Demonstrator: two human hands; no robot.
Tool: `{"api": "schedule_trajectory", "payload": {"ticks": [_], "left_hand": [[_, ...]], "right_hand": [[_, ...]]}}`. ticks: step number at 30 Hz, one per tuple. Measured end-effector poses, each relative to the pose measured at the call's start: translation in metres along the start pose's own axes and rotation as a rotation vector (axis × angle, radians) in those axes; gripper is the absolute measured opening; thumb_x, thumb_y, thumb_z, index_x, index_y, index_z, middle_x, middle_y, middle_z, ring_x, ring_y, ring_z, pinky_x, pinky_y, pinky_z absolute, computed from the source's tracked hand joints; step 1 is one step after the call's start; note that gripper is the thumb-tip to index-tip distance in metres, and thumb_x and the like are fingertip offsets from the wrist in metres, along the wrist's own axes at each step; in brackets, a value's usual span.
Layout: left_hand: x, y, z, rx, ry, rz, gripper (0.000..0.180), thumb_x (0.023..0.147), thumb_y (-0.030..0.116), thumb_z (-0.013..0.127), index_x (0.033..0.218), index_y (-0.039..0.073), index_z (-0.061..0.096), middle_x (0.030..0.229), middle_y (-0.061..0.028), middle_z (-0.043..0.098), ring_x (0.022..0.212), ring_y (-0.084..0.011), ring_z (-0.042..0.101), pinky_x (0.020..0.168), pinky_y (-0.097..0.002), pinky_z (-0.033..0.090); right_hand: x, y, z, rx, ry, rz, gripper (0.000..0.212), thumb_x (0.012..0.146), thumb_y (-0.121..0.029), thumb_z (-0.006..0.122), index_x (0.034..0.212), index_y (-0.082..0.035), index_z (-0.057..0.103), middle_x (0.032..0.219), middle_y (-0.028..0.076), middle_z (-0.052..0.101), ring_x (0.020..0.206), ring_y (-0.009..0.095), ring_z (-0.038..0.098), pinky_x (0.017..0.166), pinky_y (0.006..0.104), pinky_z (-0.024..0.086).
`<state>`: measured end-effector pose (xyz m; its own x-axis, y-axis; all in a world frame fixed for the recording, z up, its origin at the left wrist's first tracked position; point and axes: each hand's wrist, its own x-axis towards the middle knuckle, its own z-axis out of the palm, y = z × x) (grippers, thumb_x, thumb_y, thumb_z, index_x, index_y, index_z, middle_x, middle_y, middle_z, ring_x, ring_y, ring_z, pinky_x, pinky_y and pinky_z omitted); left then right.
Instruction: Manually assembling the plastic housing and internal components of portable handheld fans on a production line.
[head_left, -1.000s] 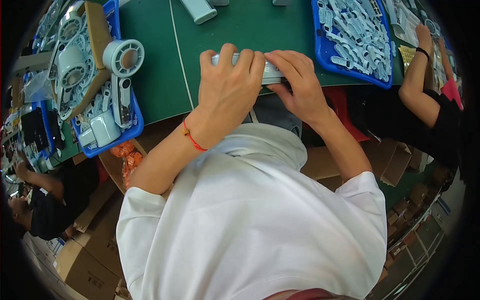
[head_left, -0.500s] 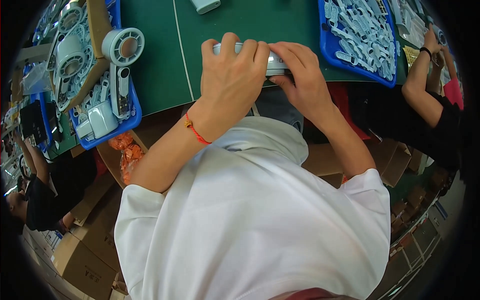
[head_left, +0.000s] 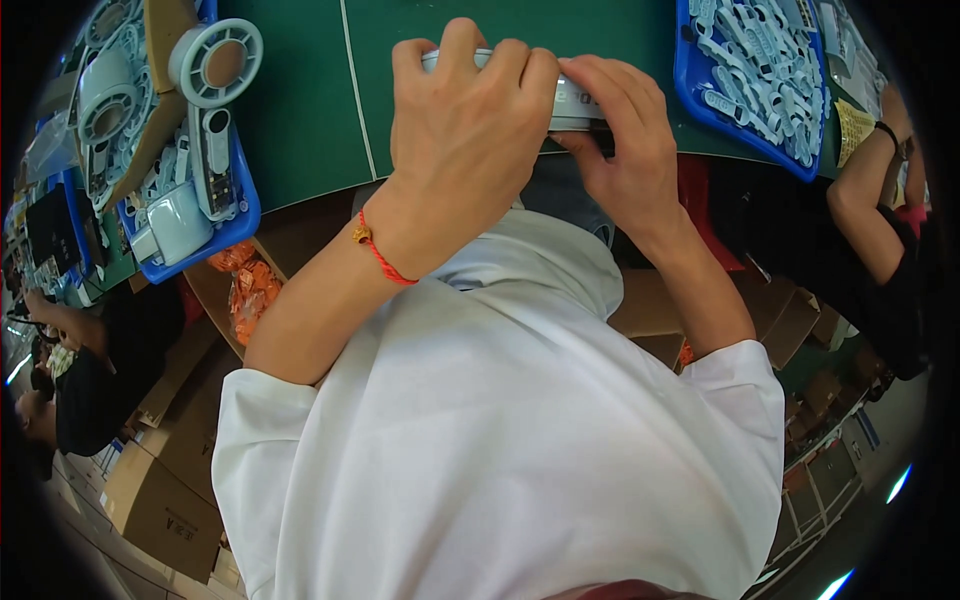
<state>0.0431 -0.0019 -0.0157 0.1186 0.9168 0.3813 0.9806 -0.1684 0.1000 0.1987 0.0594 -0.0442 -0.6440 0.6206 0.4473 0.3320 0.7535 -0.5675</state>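
Note:
Over the front edge of the green table (head_left: pixel 295 120), both my hands are closed around a long, pale plastic casing (head_left: pixel 572 100) with rounded edges. My left hand (head_left: pixel 465 125) wraps over its left part from above, with the knuckles raised, and covers much of it. At the other end, my right hand (head_left: pixel 632 140) grips with the fingers on top and the thumb below. Small marks like a lit display show on the side between the hands. The casing's left underside is hidden.
At left, a blue tray (head_left: pixel 252 205) holds pale plastic parts, with a handheld fan (head_left: pixel 185 75) and a cardboard divider. A second blue tray (head_left: pixel 684 70) of small pale parts is at right. Co-workers' arms (head_left: pixel 865 205) show at both sides. Orange bags (head_left: pixel 252 295) and cartons (head_left: pixel 160 505) sit below.
My hands and the casing sit slightly higher in view, and my right hand is a little further right. The trays have shifted outward in the picture. Both hands keep their hold.

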Motion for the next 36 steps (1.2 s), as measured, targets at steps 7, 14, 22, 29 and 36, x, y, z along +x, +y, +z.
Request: {"api": "schedule_trajectory", "payload": {"ticks": [7,14,22,29,36], "left_hand": [[0.009,0.002,-0.018,-0.008,-0.097,-0.028,0.047,0.058,0.018,0.078,0.101,0.012,0.059,0.092,0.0011,0.060,0.087,-0.0227,0.052,0.073,-0.0367,0.040],[0.006,0.000,-0.015,0.011,-0.151,-0.044,0.048,0.057,0.017,0.077,0.101,0.013,0.059,0.095,0.0015,0.060,0.091,-0.0232,0.052,0.074,-0.0365,0.040],[-0.022,0.007,-0.005,-0.781,0.508,-0.364,0.065,0.065,0.013,0.076,0.122,0.008,0.047,0.132,-0.0145,0.034,0.123,-0.0281,0.033,0.102,-0.0495,0.028],[-0.014,0.013,0.000,-1.965,0.084,-0.648,0.046,0.082,0.005,0.060,0.122,-0.004,0.040,0.112,-0.0129,0.052,0.103,-0.0193,0.054,0.089,-0.0318,0.045],[-0.016,0.012,0.000,-1.770,0.171,-0.675,0.030,0.082,-0.003,0.048,0.112,-0.005,0.048,0.100,-0.0119,0.059,0.090,-0.0168,0.060,0.080,-0.0298,0.050]], "right_hand": [[0.000,0.000,-0.001,-0.028,-0.006,-0.008,0.058,0.058,0.003,0.074,0.112,-0.008,0.058,0.110,0.009,0.059,0.103,0.028,0.054,0.084,0.0346,0.047],[0.011,-0.005,-0.015,-0.027,-0.090,0.001,0.056,0.059,-0.001,0.074,0.112,-0.007,0.056,0.106,0.009,0.059,0.098,0.027,0.056,0.085,0.0374,0.041],[0.016,-0.025,-0.040,0.133,-0.167,0.270,0.063,0.066,-0.021,0.077,0.116,0.003,0.050,0.102,0.018,0.060,0.090,0.030,0.061,0.078,0.0346,0.048],[0.021,-0.043,-0.027,0.184,-0.095,0.320,0.067,0.068,-0.028,0.078,0.119,0.003,0.048,0.110,0.018,0.056,0.099,0.028,0.057,0.084,0.0338,0.045],[0.024,-0.044,-0.009,0.100,0.020,0.154,0.070,0.064,-0.018,0.079,0.122,-0.003,0.044,0.101,0.019,0.055,0.088,0.037,0.057,0.073,0.0403,0.048]]}}
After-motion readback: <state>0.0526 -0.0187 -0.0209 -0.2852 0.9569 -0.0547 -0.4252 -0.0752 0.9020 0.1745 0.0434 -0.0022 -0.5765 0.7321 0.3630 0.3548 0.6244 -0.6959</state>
